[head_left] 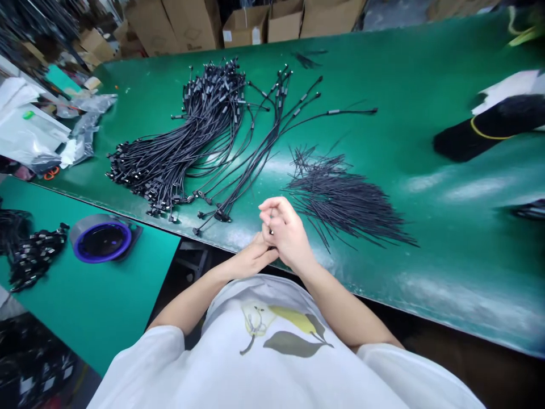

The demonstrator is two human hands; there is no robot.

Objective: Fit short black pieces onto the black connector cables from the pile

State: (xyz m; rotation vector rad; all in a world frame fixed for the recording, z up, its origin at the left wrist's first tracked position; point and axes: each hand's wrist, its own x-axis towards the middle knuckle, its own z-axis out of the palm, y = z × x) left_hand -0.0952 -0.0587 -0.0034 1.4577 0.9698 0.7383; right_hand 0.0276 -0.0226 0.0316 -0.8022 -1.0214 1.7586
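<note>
My two hands meet at the front edge of the green table. Curled and pinched together, the fingers of my right hand [287, 233] sit over the fingertips of my left hand [253, 255]. A tiny dark spot shows between them, too small to name. The left fingers are closed too and partly hidden behind the right hand. Just beyond lies a small group of black cables [259, 153] with plugs at their ends. A large bundle of similar cables [200, 119] spreads to the left. Right of my hands is a loose heap of thin black ties [349, 199].
A purple-rimmed tape roll [102, 240] and more black cables [36, 255] lie on the lower left table. Plastic bags [85, 128] are at far left. A black roll with a yellow band [472, 133] lies right. Cardboard boxes [244, 28] stand behind the table.
</note>
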